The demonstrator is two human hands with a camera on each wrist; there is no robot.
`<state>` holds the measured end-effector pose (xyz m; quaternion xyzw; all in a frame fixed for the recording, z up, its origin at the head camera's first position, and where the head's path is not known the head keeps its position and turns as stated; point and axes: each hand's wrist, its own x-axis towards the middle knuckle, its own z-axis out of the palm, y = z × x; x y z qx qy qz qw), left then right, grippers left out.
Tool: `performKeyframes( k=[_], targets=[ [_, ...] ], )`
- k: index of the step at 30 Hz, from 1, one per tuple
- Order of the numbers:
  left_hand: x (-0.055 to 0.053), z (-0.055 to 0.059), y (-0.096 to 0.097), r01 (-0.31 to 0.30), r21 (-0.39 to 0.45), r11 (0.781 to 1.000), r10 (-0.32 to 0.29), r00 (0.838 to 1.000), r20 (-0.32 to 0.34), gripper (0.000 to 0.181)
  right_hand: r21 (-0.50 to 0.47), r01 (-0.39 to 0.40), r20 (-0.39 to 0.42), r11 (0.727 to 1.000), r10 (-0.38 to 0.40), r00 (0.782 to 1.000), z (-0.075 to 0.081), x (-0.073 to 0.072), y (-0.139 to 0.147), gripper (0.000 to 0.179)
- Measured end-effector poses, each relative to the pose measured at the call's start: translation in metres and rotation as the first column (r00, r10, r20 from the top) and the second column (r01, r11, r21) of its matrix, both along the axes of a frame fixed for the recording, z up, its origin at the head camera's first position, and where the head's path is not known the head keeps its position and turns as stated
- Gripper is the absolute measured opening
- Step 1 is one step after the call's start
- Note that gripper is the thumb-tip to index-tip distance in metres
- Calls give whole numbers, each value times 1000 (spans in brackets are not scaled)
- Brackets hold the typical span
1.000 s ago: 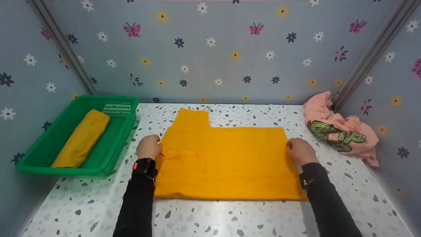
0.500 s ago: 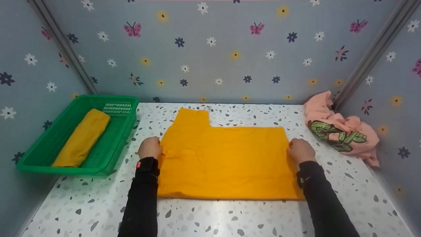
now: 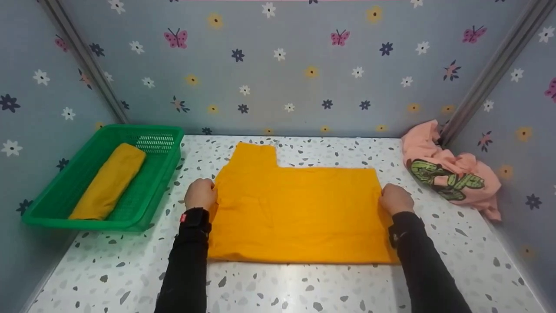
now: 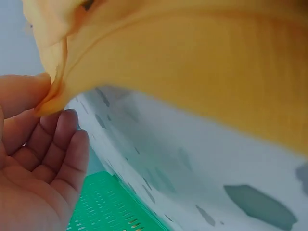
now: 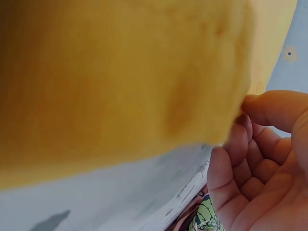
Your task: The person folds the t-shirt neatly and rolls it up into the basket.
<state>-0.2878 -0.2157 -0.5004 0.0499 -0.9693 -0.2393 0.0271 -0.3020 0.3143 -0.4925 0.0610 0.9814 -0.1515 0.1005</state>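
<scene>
A bright yellow-orange T-shirt [image 3: 312, 213] lies folded flat on the table, one sleeve [image 3: 255, 155] pointing to the back. At its left edge my left hand [image 3: 201, 194] pinches the cloth; the left wrist view shows the thumb and index finger [image 4: 24, 94] closed on a fold, other fingers curled beneath. My right hand [image 3: 396, 199] pinches the opposite edge, thumb [image 5: 276, 108] on top in the right wrist view. Near both hands the shirt's edge is lifted off the tabletop.
A green plastic basket [image 3: 158, 191] on the left holds a rolled yellow cloth [image 3: 108, 182]. A crumpled pink garment with a green print [image 3: 451, 169] lies at the back right. Flower-patterned panels [image 3: 278, 87] wall the speckled white table [image 3: 269, 287] at the back and sides.
My left hand has shifted slightly to the right and my right hand's forearm slightly to the left. Both keep pinching the shirt's edges, and the shirt stays nearly in place.
</scene>
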Motion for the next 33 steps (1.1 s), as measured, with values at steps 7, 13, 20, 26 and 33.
performKeyframes(
  k=[7,13,20,26,33],
  targets=[
    [9,6,10,103,32,994,-96,980,-173,8,-40,-44,-56,998,42,998,2,5,1,20],
    [19,8,23,230,-53,972,-234,906,-352,9,-77,-78,-116,994,68,991,6,14,-3,16],
    [34,13,42,317,-126,940,-340,838,-426,17,-97,-142,-209,985,119,971,10,24,-13,12],
    [48,15,54,410,-180,894,-446,780,-440,20,-84,-195,-249,977,169,954,12,34,-18,10],
    [62,16,67,484,-271,832,-555,719,-419,20,-53,-297,-309,953,267,913,11,47,-27,8]
  ],
)
